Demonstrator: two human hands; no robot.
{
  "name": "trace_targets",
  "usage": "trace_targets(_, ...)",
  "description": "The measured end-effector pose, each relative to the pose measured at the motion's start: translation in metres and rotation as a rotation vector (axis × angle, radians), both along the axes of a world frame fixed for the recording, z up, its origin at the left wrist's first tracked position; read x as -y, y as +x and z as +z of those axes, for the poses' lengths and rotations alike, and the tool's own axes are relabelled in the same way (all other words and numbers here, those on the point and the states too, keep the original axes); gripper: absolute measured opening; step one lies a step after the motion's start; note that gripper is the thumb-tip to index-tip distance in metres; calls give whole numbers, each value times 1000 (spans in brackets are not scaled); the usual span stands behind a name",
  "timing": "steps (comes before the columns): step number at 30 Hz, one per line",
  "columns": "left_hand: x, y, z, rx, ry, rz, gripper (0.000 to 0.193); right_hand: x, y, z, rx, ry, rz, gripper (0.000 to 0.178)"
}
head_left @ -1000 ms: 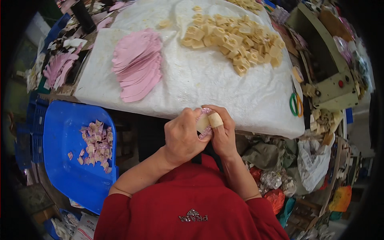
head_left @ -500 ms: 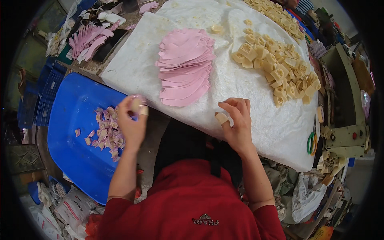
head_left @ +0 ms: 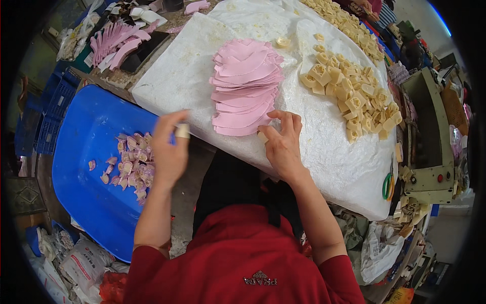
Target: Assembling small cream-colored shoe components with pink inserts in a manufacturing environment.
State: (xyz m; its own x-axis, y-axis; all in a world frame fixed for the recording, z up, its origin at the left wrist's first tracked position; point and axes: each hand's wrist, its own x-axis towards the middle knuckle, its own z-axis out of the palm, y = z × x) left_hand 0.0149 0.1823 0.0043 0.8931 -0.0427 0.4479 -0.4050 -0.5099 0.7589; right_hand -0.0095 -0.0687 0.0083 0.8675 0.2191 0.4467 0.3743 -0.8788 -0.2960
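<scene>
My left hand (head_left: pixel 169 149) hangs between the blue basin and the table edge, slightly blurred. Its thumb and index finger are apart with nothing between them, and the thumb wears a tan finger cover. In the blue basin (head_left: pixel 76 167) lies a heap of small pink-and-cream wrapped pieces (head_left: pixel 132 164). My right hand (head_left: pixel 286 144) is at the near right corner of a fanned stack of pink curved strips (head_left: pixel 245 91). Its thumb and index finger are spread around that corner, fingertips by the lowest strips. A tan cover is on this thumb too.
Cream moulded pieces (head_left: pixel 354 91) lie heaped on the white-covered table (head_left: pixel 177 76), with one apart beyond the stack. Scissors with green and orange handles (head_left: pixel 388 186) sit at the right edge. A green-grey machine (head_left: pixel 430 180) stands right; another person's hand (head_left: pixel 362 5) shows far right.
The pinkish piece that was in my left hand has left its fingers, which have opened. My right hand has moved left and forward to the corner of the pink stack.
</scene>
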Motion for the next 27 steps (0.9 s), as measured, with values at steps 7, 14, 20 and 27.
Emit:
trace_targets(7,64,11,10,168,313,-264,34,2,-6,-3,51,73,43,18)
trace_targets(14,69,0,12,18,125,-281,38,45,-32,18,94,266,-108,27)
trace_targets(20,103,-36,29,51,17,-564,42,60,-57,53,252,85,-208,19)
trace_targets(27,158,-58,18,-926,-955,-698,47,68,-86,50,80,-111,-37,22)
